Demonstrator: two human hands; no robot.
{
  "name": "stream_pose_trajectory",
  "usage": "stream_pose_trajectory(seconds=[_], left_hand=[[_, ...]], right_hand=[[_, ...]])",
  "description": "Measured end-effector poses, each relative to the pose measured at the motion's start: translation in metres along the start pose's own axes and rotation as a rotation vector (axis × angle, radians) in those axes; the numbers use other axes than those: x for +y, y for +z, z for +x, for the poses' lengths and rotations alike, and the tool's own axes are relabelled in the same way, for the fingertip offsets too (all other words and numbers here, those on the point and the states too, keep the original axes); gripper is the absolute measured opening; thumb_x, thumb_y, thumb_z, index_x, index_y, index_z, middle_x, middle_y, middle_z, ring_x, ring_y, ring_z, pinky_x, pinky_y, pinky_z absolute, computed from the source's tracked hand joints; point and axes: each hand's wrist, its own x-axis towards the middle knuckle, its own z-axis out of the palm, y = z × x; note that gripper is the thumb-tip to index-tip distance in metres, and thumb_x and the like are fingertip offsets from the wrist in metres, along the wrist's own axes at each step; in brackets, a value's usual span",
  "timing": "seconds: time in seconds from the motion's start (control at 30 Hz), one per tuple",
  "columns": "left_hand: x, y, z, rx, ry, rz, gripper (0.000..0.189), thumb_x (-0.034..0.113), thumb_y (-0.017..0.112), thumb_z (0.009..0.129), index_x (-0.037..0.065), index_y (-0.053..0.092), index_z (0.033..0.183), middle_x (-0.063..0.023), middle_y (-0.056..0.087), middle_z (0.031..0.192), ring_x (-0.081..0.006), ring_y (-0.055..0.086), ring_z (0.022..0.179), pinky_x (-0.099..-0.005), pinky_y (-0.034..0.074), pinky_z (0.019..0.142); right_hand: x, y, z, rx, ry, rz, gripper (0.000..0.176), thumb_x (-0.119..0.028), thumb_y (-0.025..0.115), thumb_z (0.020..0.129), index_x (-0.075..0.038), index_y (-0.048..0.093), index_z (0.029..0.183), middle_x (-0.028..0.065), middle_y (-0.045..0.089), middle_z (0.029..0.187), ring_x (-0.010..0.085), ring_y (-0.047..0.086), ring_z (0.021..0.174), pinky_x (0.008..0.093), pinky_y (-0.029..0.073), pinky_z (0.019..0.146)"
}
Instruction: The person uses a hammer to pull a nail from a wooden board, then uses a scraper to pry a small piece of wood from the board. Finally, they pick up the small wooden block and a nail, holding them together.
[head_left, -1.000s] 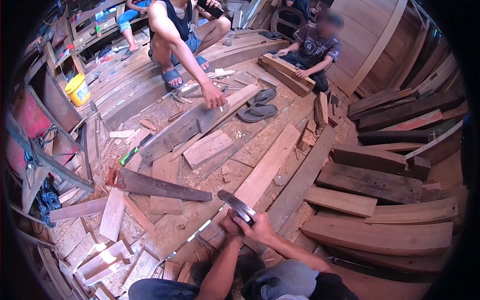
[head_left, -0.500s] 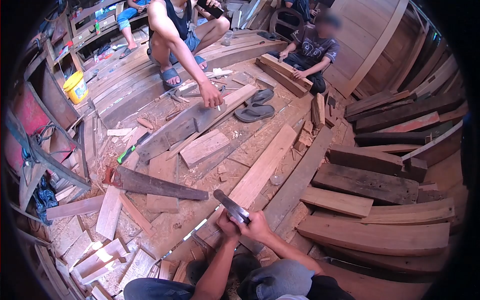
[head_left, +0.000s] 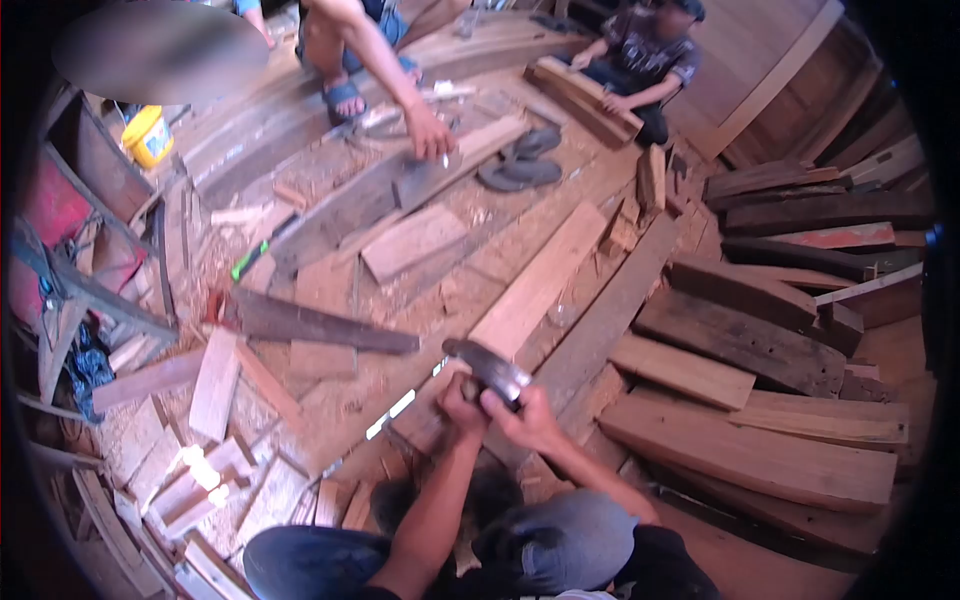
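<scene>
Low in the middle of the head view, my left hand (head_left: 464, 403) is closed close beside my right hand, on something I cannot make out. My right hand (head_left: 524, 417) is wrapped round a metal-headed tool (head_left: 490, 370), whose dark curved end points up and left. The tool is held above the near end of a long pale plank (head_left: 540, 285) on the floor. A handsaw (head_left: 320, 325) with a reddish handle lies to the left of my hands. The lower part of the tool is hidden by my fingers.
One person's hand (head_left: 430, 135) is over a long board at the top. Another person (head_left: 640, 65) sits holding a beam (head_left: 585, 100). Sandals (head_left: 520, 172) lie mid-floor. Stacked timbers (head_left: 750, 450) stand at the right, a yellow bucket (head_left: 147, 137) at the upper left.
The view has tilted slightly, and things at the top sit higher in the frame. The tool in my hands has turned and shows more of its shiny side.
</scene>
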Motion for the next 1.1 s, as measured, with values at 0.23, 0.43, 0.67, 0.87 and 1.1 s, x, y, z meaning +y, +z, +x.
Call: stream_pose_trajectory(seconds=[0.23,0.43,0.67,0.87,1.1], left_hand=[[0.009,0.004,0.01,0.079,0.134,0.048,0.012,0.012,0.064,0.083,0.0,0.063,0.083,-0.0103,0.06,0.065,-0.0211,0.057,0.057,-0.032,0.048,0.058],[0.025,0.004,0.015,0.055,0.207,-0.012,0.021,0.012,0.069,0.08,0.006,0.053,0.068,-0.0112,0.053,0.054,-0.0282,0.058,0.048,-0.0349,0.045,0.046],[0.027,0.009,0.014,0.162,0.197,0.008,0.034,0.016,0.07,0.083,0.009,0.047,0.059,-0.0071,0.041,0.046,-0.0212,0.043,0.037,-0.0334,0.035,0.041],[0.025,0.012,0.013,0.168,0.244,0.026,0.032,0.013,0.07,0.081,0.007,0.046,0.06,-0.0086,0.041,0.047,-0.0228,0.045,0.038,-0.0343,0.036,0.041],[0.027,0.021,0.015,0.238,0.177,0.052,0.032,0.01,0.065,0.08,0.007,0.043,0.057,-0.011,0.044,0.049,-0.0285,0.049,0.041,-0.0382,0.038,0.042]], right_hand=[[-0.034,-0.034,-0.003,-0.209,0.291,0.101,0.027,-0.027,0.048,0.101,-0.003,0.059,0.096,-0.0042,0.049,0.069,0.0029,0.043,0.059,0.02,0.035,0.051],[-0.05,-0.054,-0.018,-0.241,0.202,-0.064,0.022,-0.018,0.052,0.096,0.001,0.059,0.087,0.0083,0.052,0.066,0.018,0.049,0.058,0.0332,0.043,0.056],[-0.071,-0.064,-0.022,-0.301,0.237,-0.343,0.02,-0.01,0.059,0.089,0.005,0.064,0.101,0.0227,0.062,0.074,0.0342,0.066,0.066,0.0378,0.049,0.061],[-0.052,-0.067,-0.033,-0.221,0.286,-0.237,0.025,-0.018,0.053,0.098,0.004,0.06,0.088,0.0059,0.052,0.069,0.0152,0.049,0.064,0.0317,0.042,0.058],[-0.05,-0.064,-0.035,-0.153,0.28,-0.156,0.036,-0.03,0.041,0.104,-0.005,0.055,0.082,-0.0054,0.045,0.069,0.0032,0.038,0.059,0.0193,0.031,0.051]])
